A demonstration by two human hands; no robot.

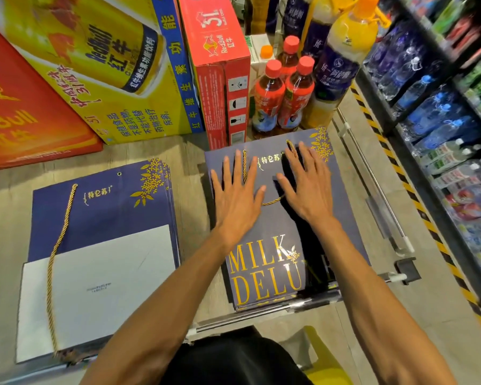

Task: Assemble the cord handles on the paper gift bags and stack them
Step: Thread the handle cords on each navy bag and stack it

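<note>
A flat navy gift bag [272, 262] with gold "MILK DELUXE" lettering lies on top of a stack at the centre right. Its gold cord handle [272, 202] loops across the upper part, partly hidden under my hands. My left hand [235, 194] lies flat on the bag with fingers spread. Just to its right, my right hand [307, 182] lies flat on the same bag, fingers straight. A second stack of navy bags [103, 207] sits to the left, a white sheet [100, 287] over its lower half. A loose gold cord [57, 254] runs down that stack's left side.
Large red and yellow drink cartons [100, 70] stand behind the left stack. Red-capped bottles [281, 98] and big orange-capped bottles [342, 65] crowd behind the right stack. A shelf of water bottles [439, 129] runs along the right, edged by yellow-black tape. A metal rail [372, 184] lies beside the stack.
</note>
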